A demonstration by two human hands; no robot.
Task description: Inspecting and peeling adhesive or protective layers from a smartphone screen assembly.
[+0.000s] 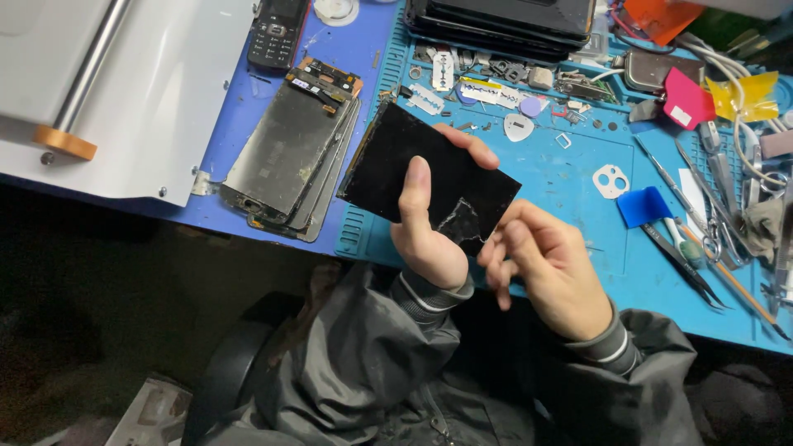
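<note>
The cracked black screen panel [413,169] sits gripped in the left hand [425,235], thumb pressed on its face, while the right hand [549,264] pinches its lower corner, apparently mid-inspection, wanting a gentle peel.

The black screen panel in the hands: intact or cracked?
Cracked. The black screen panel, gripped by the left hand, shows pale fracture lines near its lower corner, where the right hand touches its edge.

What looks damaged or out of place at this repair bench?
The black screen panel, held in the left hand, shows pale crack lines near its lower corner, where the right hand touches it. On the blue mat, a dismantled phone lies open, its back exposed, on a skewed stack of panels.
</note>
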